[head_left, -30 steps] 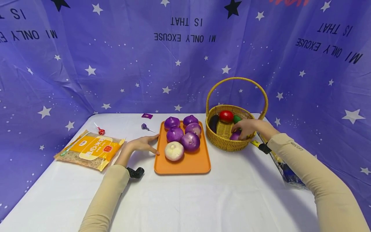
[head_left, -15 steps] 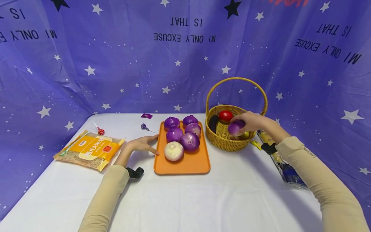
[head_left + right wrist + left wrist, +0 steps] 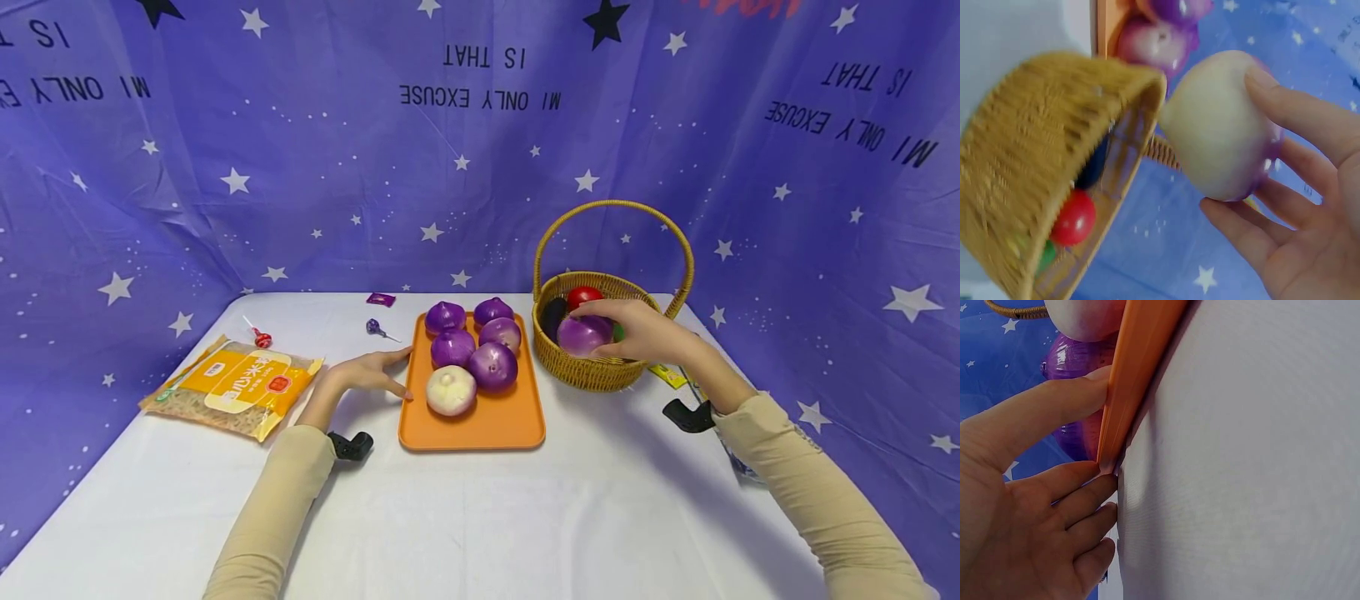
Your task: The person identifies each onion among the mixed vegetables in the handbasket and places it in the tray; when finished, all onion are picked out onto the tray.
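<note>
My right hand (image 3: 633,331) grips a purple onion (image 3: 584,335) between thumb and fingers, above the wicker basket (image 3: 592,379). In the right wrist view the pale side of that onion (image 3: 1219,125) shows, clear of the basket rim. My left hand (image 3: 367,372) rests at the left edge of the orange tray (image 3: 487,429). In the left wrist view its thumb and fingertips touch the tray's rim (image 3: 1124,406), with the fingers fairly straight. Several purple onions (image 3: 492,367) lie on the tray, and the nearest onion (image 3: 451,391) turns its pale end up.
Inside the basket are a red tomato-like vegetable (image 3: 1074,217), a dark eggplant-like one (image 3: 553,317) and something green (image 3: 1046,257). An orange food bag (image 3: 236,387) lies left, near a red lollipop (image 3: 262,339). A purple lollipop (image 3: 373,327) and purple wrapper (image 3: 381,299) lie behind.
My right hand has lifted the purple onion out of the basket and moved it left, toward the tray. The left hand and the tray have stayed where they were.
</note>
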Demonstrator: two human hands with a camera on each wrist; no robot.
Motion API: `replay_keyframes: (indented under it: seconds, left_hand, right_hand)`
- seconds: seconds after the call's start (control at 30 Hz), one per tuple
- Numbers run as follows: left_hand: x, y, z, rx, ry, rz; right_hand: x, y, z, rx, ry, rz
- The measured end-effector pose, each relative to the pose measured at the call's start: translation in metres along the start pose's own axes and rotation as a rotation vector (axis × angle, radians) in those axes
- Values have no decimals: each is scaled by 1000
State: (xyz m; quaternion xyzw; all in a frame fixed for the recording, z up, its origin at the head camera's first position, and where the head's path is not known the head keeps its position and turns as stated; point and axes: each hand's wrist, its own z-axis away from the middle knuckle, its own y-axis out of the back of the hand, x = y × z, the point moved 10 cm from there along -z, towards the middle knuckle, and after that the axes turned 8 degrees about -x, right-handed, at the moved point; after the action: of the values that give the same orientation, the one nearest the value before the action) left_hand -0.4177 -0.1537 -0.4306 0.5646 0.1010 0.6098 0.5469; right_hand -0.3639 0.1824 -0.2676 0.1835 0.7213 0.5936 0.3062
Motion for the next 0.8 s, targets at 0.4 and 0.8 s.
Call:
replay_keyframes:
  seconds: [0.4, 0.8]
  left_hand:
    - [0, 1, 1, 3, -14, 5]
    - [2, 1, 2, 8, -20, 0]
  right_hand:
    - [-47, -56, -6, 9, 170, -110]
    - [-81, -110, -27, -125, 187, -164]
